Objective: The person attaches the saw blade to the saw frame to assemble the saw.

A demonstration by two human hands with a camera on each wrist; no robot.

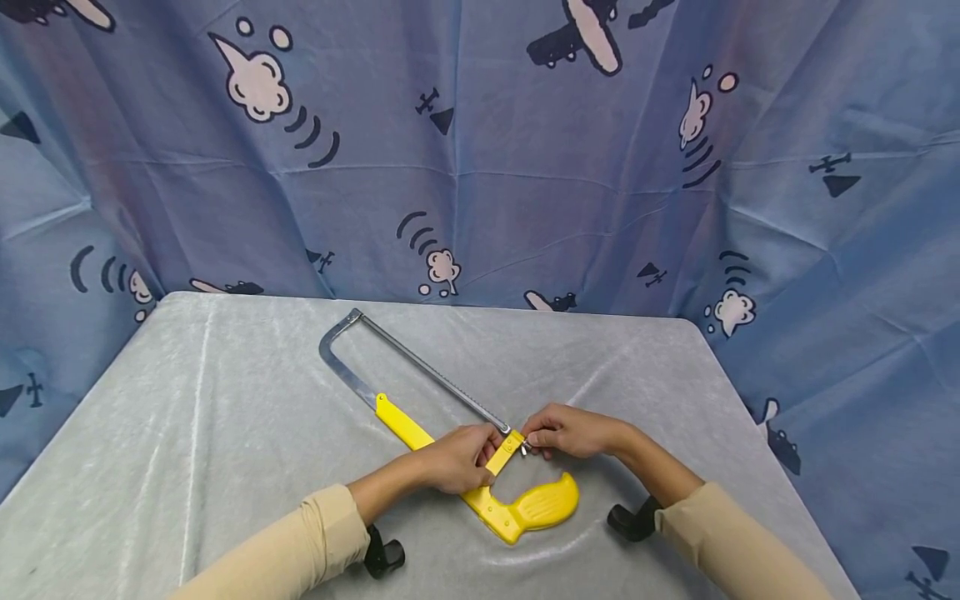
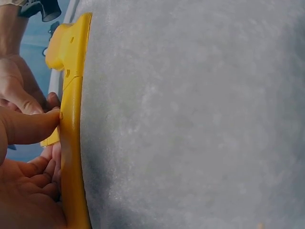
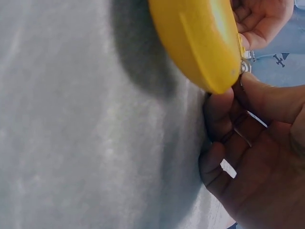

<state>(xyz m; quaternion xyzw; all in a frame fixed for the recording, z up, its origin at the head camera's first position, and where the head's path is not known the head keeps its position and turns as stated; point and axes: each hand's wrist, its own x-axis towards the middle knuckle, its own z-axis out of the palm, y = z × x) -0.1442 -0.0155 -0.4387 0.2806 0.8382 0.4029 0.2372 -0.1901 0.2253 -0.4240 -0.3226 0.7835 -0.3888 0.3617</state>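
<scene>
A hacksaw with a yellow frame and handle (image 1: 547,504) lies on the table, its toothed blade (image 1: 427,367) running along the far side. My left hand (image 1: 459,458) grips the yellow frame (image 1: 401,421) near the handle, its thumb pressed on the yellow edge (image 2: 71,143) in the left wrist view. My right hand (image 1: 573,431) pinches the small metal wing nut (image 1: 524,448) at the blade's handle end. In the right wrist view the yellow handle (image 3: 200,43) hides part of the frame, and the wing nut (image 3: 245,66) shows at the right thumb's tip.
A light grey cloth covers the table (image 1: 247,467). Behind it hangs a blue curtain (image 1: 495,167) with airplane and cloud prints. Black wrist devices sit below both forearms, one by the left sleeve (image 1: 330,529) and one by the right sleeve (image 1: 720,533).
</scene>
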